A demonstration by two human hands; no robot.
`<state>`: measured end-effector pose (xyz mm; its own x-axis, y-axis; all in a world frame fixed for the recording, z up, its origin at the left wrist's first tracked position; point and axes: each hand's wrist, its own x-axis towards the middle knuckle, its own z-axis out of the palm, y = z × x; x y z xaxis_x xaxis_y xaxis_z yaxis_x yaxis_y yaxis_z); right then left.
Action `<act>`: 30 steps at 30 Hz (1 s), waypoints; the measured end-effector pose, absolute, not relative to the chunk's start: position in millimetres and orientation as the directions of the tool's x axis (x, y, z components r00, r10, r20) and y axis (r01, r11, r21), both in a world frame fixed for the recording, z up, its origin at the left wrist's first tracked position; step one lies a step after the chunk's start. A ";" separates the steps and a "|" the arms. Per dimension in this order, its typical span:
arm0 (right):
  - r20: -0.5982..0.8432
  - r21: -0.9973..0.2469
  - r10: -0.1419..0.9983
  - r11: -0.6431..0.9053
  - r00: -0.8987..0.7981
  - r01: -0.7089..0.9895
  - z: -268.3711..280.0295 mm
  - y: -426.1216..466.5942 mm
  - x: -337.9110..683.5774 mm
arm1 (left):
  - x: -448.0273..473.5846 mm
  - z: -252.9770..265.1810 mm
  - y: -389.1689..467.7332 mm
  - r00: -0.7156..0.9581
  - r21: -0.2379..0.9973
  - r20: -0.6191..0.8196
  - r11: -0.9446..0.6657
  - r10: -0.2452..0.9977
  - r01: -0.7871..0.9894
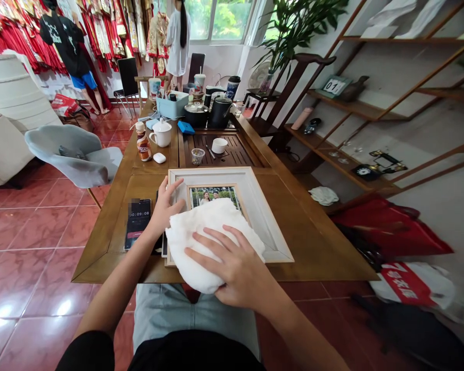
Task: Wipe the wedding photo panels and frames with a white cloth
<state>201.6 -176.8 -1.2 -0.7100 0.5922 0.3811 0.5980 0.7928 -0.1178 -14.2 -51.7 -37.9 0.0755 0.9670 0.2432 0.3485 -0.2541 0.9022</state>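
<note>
A light picture frame (270,234) with a wide pale mat lies on the wooden table in front of me. Its photo (206,195), showing two people outdoors, is partly covered by a thick white cloth (189,252). My right hand (235,263) holds the cloth from above against the frame's near part, its fingers spread across it and its thumb mostly hidden. My left hand (168,203) rests at the frame's upper left edge, fingers apart and touching the border. Beside my left forearm lies a phone (138,224) with a timer on its screen.
Farther along the table (313,232) stand a brown bottle (143,144), a white lidded cup (161,133), a small white bowl (219,146) on a tea tray (247,154) and a black kettle (219,112). A grey chair (77,154) stands left, shelves right. Two people stand far back.
</note>
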 end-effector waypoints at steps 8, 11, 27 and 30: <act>0.443 -0.037 0.555 0.796 -0.704 0.604 -2.4 -175.9 198.4 | -18.0 -37.3 -50.3 0.105 0.887 0.256 -0.277 0.961 0.368; 0.475 -0.001 0.541 0.790 -0.695 0.614 -2.4 -176.1 199.1 | -18.0 -38.5 -49.0 0.098 0.882 0.264 -0.282 0.959 0.378; 0.472 0.022 0.700 0.599 -0.536 0.801 -4.1 -196.8 263.0 | -17.4 -35.9 -48.4 0.112 0.868 0.240 -0.265 0.964 0.419; 0.473 0.056 0.692 0.594 -0.545 0.802 -4.2 -195.8 271.7 | -17.6 -36.7 -48.0 0.105 0.868 0.250 -0.270 0.963 0.417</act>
